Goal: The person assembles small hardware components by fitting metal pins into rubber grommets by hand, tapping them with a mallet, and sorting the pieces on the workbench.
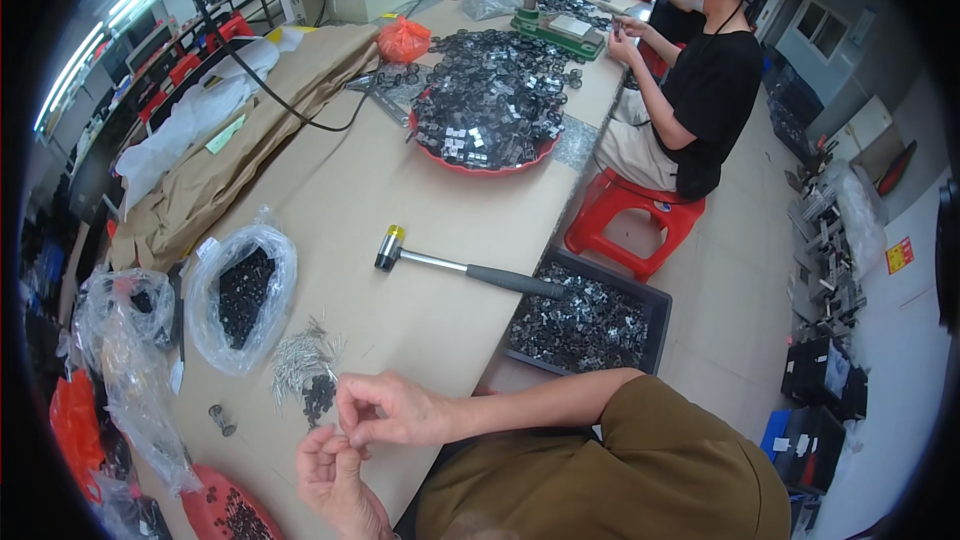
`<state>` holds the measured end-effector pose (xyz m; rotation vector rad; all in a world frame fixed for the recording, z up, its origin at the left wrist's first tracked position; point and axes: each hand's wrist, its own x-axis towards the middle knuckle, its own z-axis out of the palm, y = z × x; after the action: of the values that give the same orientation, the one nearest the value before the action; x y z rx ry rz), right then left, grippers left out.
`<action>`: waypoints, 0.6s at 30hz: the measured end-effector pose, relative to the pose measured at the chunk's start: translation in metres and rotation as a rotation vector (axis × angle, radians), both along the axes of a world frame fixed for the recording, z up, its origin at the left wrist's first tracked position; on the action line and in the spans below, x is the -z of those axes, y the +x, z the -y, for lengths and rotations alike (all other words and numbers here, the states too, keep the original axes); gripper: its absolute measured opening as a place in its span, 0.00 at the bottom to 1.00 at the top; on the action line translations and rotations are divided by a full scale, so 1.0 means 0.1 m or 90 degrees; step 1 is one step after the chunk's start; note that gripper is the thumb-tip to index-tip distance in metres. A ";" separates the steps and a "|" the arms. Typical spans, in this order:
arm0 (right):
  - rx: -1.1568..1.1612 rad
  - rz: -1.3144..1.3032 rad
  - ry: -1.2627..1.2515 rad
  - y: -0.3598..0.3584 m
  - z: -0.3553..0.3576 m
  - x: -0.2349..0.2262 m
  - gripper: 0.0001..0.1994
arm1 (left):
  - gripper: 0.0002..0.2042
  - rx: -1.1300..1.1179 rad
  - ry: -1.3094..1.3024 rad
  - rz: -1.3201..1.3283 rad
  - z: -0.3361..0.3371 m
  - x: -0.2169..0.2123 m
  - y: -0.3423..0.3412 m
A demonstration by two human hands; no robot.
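Note:
Both my hands meet over the near table edge, fingertips almost touching. My right hand (394,412) is closed in a pinch, thumb against forefinger. Just below it, my left hand (338,475) is also pinching, fingers curled. Whatever sits between the fingertips is too small to make out. Beyond them lies a pile of thin silvery pins (300,360), with a little heap of small black parts (319,396) beside my right hand's knuckles. A hammer (465,269) with a yellow-and-metal head and a dark grip rests farther back, its handle end reaching over the table edge.
A clear bag of black parts (245,295), a red tray (225,510) and a small metal spool-like piece (221,420) are at left. Farther back stand a heaped red basin (485,168) and a green press (555,30). A black crate (655,310) and a seated co-worker (705,90) are at right.

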<state>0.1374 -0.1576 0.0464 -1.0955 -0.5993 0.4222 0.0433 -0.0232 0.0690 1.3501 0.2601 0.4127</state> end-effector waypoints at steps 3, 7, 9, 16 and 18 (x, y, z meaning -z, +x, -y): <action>-0.027 0.059 -0.056 -0.06 -0.08 0.00 0.12 | 0.08 0.008 -0.090 -0.005 -0.14 0.15 -0.17; -0.121 0.003 -0.116 -0.10 -0.14 -0.03 0.11 | 0.05 -0.022 -0.122 -0.068 -0.20 0.13 -0.31; -0.150 -0.013 -0.147 -0.10 -0.12 -0.09 0.10 | 0.04 -0.017 -0.114 -0.090 -0.17 0.04 -0.35; -0.028 0.131 -0.355 0.01 -0.09 -0.09 0.06 | 0.02 -0.114 -0.026 -0.097 -0.31 0.27 -0.52; 0.046 0.226 -0.396 0.16 -0.11 0.13 0.07 | 0.03 -0.148 -0.018 -0.084 -0.39 0.33 -0.59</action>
<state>0.1535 -0.1461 0.0332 -1.8055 -0.7601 0.3599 -0.0160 0.0155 0.0360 1.3256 0.5334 0.5133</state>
